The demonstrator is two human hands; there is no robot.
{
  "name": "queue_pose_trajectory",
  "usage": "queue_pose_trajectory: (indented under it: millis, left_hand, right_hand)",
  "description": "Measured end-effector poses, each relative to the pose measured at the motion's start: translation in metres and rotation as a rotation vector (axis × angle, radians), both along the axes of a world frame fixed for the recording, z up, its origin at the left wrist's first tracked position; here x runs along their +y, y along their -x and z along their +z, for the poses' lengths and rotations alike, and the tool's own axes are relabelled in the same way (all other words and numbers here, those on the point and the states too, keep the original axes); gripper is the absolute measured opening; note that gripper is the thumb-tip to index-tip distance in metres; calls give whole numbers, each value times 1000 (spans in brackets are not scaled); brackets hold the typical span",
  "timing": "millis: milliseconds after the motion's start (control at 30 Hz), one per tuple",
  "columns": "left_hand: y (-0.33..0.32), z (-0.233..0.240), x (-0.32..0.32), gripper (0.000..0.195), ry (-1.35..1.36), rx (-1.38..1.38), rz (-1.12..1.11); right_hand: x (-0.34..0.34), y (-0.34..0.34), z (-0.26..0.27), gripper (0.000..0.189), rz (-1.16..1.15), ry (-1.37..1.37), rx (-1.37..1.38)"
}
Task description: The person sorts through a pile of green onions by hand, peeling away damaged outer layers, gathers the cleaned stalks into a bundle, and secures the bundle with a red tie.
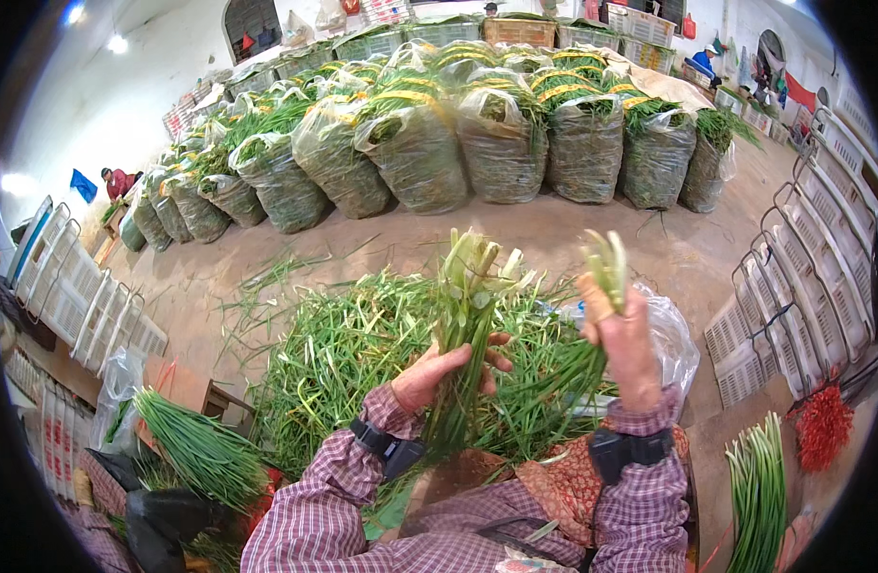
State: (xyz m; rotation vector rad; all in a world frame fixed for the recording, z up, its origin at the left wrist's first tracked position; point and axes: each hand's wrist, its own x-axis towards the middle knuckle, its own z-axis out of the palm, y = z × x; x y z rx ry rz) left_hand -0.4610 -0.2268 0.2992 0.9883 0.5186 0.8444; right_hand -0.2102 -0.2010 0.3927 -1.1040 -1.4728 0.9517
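My left hand [450,369] is wrapped around a thick bunch of leafy green stalks [468,308], probably garlic chives or green onions, with pale stem ends upward. To its right, my right hand [622,322], slightly blurred, grips a smaller bunch [602,272], pale ends up and green leaves hanging down. Tape or a cover wraps a finger or thumb of that hand. The two bunches are apart. Beneath both hands lies a big heap of loose green leaves [339,351]. A patterned red cloth [564,480] covers part of my lap.
Stuffed clear plastic bags of greens [410,157] stand in rows ahead. White plastic crates [804,294] are stacked at right, more crates [73,279] at left. Neat green bundles lie lower left [202,444] and lower right [758,494]. Several people are at the edges, one close at lower left.
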Motion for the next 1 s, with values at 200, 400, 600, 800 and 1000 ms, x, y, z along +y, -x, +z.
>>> queue_pose_trajectory:
  millis: [200, 400, 600, 800, 1000]
  left_hand:
    - [-10, -2, 3, 76, -23, 73, -61]
    - [-11, 1, -2, 68, -8, 88, -43]
    - [17, -30, 15, 27, 284, -223, 372]
    - [0, -2, 11, 27, 116, 36, 291]
    - [-18, 16, 10, 31, -11, 123, 301]
  right_hand:
    - [31, 19, -22, 34, 54, 180, 40]
    - [32, 23, -24, 19, 194, 232, 214]
    - [27, 7, -26, 8, 80, 166, 382]
    - [27, 23, -24, 10, 118, 224, 347]
    - [29, 35, -31, 27, 13, 138, 201]
